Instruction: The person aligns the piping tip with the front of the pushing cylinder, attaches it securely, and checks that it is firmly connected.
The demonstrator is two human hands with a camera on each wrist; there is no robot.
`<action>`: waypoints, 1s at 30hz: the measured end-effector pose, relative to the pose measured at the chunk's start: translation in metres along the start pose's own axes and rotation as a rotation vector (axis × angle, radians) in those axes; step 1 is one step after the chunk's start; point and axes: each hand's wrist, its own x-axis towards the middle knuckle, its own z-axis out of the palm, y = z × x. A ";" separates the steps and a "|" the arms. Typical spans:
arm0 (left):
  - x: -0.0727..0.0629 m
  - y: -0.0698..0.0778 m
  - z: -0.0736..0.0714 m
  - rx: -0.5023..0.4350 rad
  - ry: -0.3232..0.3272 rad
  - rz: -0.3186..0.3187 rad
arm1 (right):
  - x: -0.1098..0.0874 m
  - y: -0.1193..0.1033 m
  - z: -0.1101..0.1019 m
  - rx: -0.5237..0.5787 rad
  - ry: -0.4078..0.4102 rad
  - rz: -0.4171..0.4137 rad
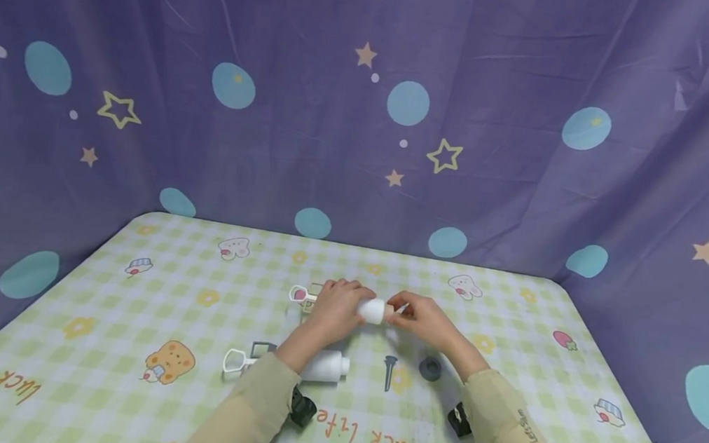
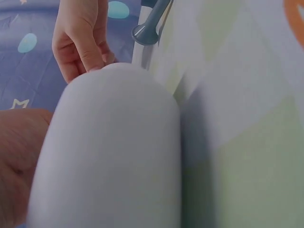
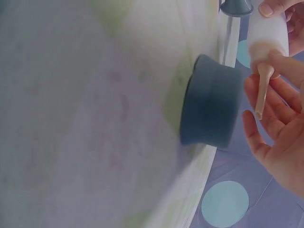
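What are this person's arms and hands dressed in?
The left sleeve and right sleeve are pale beige, with small dark lettering on the right one. A small black gadget sits by each wrist. The left hand and right hand wear no gloves, leaving the fingers bare.

From my end the curtain (image 1: 310, 154) fills the upper frame in purple, with teal spots and peach and yellow stars. The lower-half tablecloth (image 1: 100, 312) is green-and-white check with orange lettering. I see a white bottle (image 1: 372, 311) at centre, its nozzle (image 3: 263, 90) pale peach, beige sleeves (image 1: 246, 409) at bottom.
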 end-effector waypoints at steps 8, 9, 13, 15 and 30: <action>0.003 -0.002 0.008 -0.007 -0.029 -0.012 | 0.002 0.003 0.005 -0.069 -0.025 -0.012; 0.003 -0.002 0.009 -0.006 -0.035 -0.013 | 0.002 0.003 0.005 -0.075 -0.028 -0.010; 0.004 -0.002 0.010 -0.001 -0.047 -0.015 | 0.002 0.002 0.004 -0.087 -0.041 0.004; 0.004 -0.002 0.010 -0.002 -0.050 -0.015 | 0.002 0.001 0.005 -0.088 -0.047 0.014; 0.002 -0.001 0.009 -0.021 -0.059 -0.017 | -0.002 0.002 0.003 -0.095 -0.035 0.053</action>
